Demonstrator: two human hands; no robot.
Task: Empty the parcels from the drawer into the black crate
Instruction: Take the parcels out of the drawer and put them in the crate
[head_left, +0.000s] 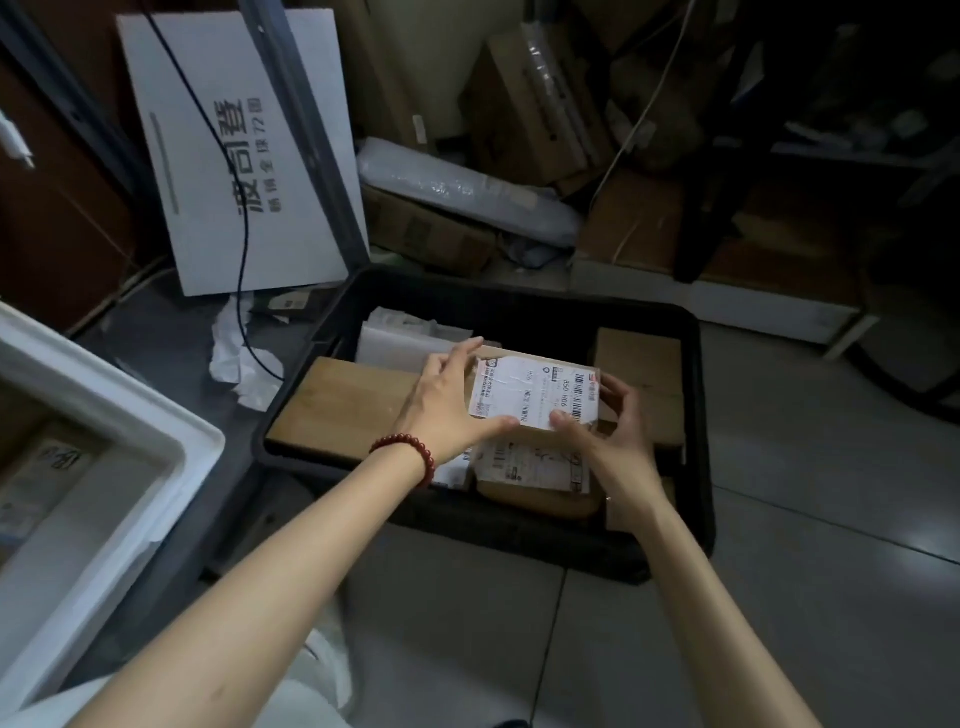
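Observation:
A small cardboard parcel (535, 392) with a white shipping label is held over the black crate (524, 530) on the floor. My left hand (447, 405), with a red bead bracelet at the wrist, grips its left edge. My right hand (613, 441) grips its right edge. Inside the crate lie several parcels: a flat brown box (348, 405) at the left, a white padded bag (400, 338) at the back, a brown box (639, 358) at the right and a labelled parcel (530, 467) under my hands. The white drawer (114, 467) stands open at the left with parcels inside it.
A white printed carton (234, 150) leans against a metal shelf post at the back left, with a black cable (244, 234) hanging over it. Stacked cardboard boxes (530, 114) and a grey bubble-wrapped bag (467, 192) fill the back. Crumpled white paper (244, 364) lies left of the crate. Grey tiled floor (779, 571) spreads right.

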